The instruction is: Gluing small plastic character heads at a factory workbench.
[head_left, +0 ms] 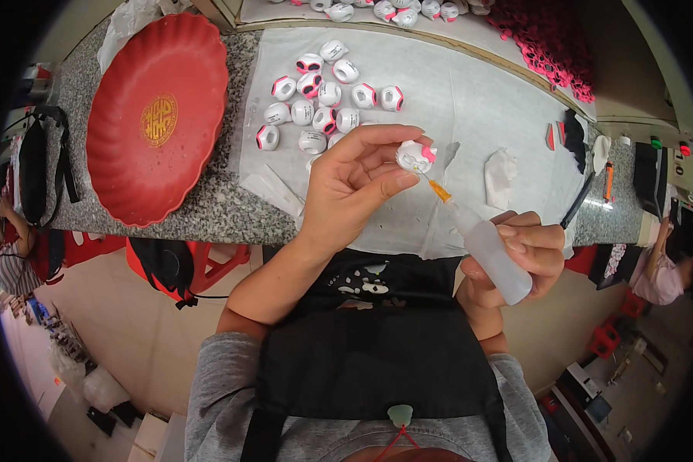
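Observation:
Between the thumb and fingers of my left hand (356,185) is a small white figurine head (413,157) with a pink patch on its side. My right hand (533,256) is wrapped round a translucent squeeze bottle (491,250), tilted up to the left. Its orange needle tip (439,190) points at the figurine head, with the fine needle touching it or very close. Past my left hand, several similar white heads with pink and black parts (329,95) lie grouped on a white sheet (431,85).
A large red scalloped tray (185,85) stands at the left on the granite counter (246,58). A crumpled white tissue (500,179) lies right of centre. More white heads (404,14) and a pile of pink and black pieces (547,46) fill the back shelf. Other people sit at both sides.

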{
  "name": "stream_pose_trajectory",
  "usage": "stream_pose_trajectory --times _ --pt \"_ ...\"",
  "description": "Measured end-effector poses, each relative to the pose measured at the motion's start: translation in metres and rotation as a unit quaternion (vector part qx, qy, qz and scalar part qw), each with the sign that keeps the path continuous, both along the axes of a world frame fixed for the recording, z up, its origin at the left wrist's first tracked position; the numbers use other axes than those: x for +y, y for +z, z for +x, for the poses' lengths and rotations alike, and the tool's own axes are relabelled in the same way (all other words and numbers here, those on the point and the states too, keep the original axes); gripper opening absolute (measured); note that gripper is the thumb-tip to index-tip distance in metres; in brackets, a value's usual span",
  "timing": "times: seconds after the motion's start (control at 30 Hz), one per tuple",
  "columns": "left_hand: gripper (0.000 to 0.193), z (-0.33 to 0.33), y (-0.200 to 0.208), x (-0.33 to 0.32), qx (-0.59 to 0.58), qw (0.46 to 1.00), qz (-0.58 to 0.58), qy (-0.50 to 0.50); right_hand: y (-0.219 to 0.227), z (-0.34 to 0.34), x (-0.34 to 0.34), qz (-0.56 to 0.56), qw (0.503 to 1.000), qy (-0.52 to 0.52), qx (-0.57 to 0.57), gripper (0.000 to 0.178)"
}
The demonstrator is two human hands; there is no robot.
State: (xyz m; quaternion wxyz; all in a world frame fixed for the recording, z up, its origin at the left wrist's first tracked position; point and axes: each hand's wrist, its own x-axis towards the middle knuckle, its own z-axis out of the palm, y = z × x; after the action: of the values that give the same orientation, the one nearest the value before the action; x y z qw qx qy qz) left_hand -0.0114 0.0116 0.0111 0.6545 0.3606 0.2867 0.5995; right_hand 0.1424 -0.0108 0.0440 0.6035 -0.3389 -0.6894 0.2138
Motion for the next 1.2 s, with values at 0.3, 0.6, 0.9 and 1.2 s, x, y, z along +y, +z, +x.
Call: stream_pose_trajectory --times 0.3,0.6,0.9,1.2 --pt "0.033 0.000 0.000 0.000 -0.014 1.000 -0.004 -0.005 0.000 0.000 0.002 0.020 1.000 0.002 0.013 0.038" --pt "0.034 0.000 -0.001 -0.001 -0.002 1.000 -0.009 -0.012 -0.009 0.000 0.000 0.034 0.998 -0.017 0.055 0.038" --pt "0.034 -0.001 -0.006 0.000 0.052 0.998 0.044 -0.002 -0.009 0.000 0.000 0.032 0.998 -0.018 0.054 0.037" --pt "0.031 -0.001 -0.005 0.000 0.138 0.985 0.107 0.014 -0.008 -0.002 -0.001 0.020 0.998 -0.011 0.051 0.038"
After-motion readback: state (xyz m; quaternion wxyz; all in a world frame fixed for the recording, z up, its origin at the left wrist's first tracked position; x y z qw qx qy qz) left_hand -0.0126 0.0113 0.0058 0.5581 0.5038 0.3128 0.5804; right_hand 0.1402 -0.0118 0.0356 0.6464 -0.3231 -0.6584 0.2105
